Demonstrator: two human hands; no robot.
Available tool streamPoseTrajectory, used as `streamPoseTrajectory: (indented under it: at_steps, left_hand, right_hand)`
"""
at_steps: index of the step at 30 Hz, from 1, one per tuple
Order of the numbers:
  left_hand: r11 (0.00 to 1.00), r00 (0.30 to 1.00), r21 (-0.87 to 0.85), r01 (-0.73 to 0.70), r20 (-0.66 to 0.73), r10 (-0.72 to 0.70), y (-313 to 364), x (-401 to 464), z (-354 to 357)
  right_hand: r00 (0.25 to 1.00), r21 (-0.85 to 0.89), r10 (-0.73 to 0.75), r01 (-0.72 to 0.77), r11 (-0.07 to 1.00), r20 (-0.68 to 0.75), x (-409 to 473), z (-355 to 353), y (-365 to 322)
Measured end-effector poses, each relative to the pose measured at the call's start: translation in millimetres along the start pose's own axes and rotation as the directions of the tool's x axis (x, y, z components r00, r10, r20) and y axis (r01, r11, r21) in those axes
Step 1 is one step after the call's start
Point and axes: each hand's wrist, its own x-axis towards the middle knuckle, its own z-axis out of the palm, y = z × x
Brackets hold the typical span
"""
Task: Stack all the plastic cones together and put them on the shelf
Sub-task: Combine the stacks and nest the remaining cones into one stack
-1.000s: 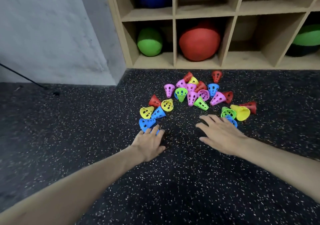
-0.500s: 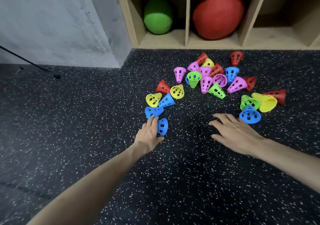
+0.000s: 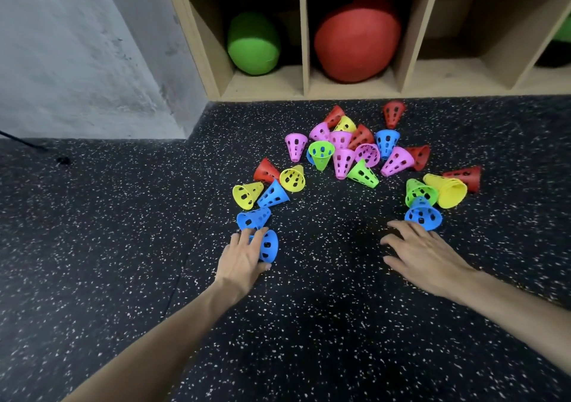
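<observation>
Two dozen or so small perforated plastic cones [image 3: 343, 151] lie scattered on the black speckled rubber floor [image 3: 123, 247] in front of a light wooden cubby shelf [image 3: 306, 31]; none is on the shelf. From the head view, most lie tipped on their sides in a loose arc: pink, red, yellow, green and blue ones bunched near the middle, a smaller group to the left, another to the right.

The left hand [image 3: 244, 258] reaches down at the near left end of the arc. Its fingers curl over a blue perforated plastic cone [image 3: 268, 245] lying on its side, the thumb underneath near the cone's wide rim, so the hand grips it against the floor. Just beyond it lies a second blue cone [image 3: 253, 218], also tipped over, almost touching the fingertips.

The right hand [image 3: 426, 259] is spread, palm down, fingers straight and relaxed, holding nothing. Its fingertips sit just beside a blue cone with its wide mouth down [image 3: 423, 214]. Behind that cone are a bright green cone [image 3: 420, 191] and a nested yellow stack of cones [image 3: 446, 190] lying on its side, with a red cone [image 3: 463, 177] touching the stack.

In the bottom cubbies rest a green padded ball [image 3: 253, 44] and, one compartment to the right, a large red padded ball [image 3: 355, 38]. A grey plastered wall [image 3: 77, 46] stands left of the shelf.
</observation>
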Motion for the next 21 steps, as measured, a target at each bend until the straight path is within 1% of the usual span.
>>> streamPoseTrajectory:
  at_steps: [3, 5, 8, 11, 15, 18, 19, 21]
  left_hand:
    - [1.000, 0.997, -0.006, -0.006, -0.079, 0.006, 0, -3, 6]
    - [0.999, 0.992, -0.047, -0.002, -0.126, -0.004, 6, -7, 11]
    - [0.993, 0.979, -0.114, -0.014, -0.205, -0.010, 19, -10, 20]
    - [0.985, 0.959, -0.165, -0.051, -0.282, 0.002, 38, -12, 31]
    - [0.965, 0.965, -0.252, -0.075, -0.263, 0.006, 63, -16, 46]
    - [0.934, 0.967, -0.357, -0.037, -0.250, -0.058, 73, -20, 54]
    - [0.934, 0.966, -0.357, -0.029, -0.252, -0.066, 73, -23, 57]
    - [0.952, 0.963, -0.303, -0.038, -0.267, -0.046, 71, -29, 64]
  right_hand:
    - [0.999, 0.080, 0.051, -0.052, 0.995, 0.005, -3, 3, 5]
    - [0.995, 0.176, 0.095, -0.093, 0.980, -0.007, -3, 6, 9]
    - [0.982, 0.312, 0.189, -0.176, 0.933, -0.011, -1, 12, 18]
    - [0.965, 0.383, 0.262, -0.245, 0.891, 0.010, 1, 21, 29]
    - [0.953, 0.462, 0.299, -0.285, 0.840, 0.043, 5, 35, 40]
    - [0.944, 0.520, 0.325, -0.307, 0.797, 0.060, 12, 42, 46]
    - [0.937, 0.548, 0.341, -0.322, 0.772, 0.069, 14, 43, 47]
    - [0.930, 0.603, 0.361, -0.330, 0.726, 0.074, 18, 41, 48]
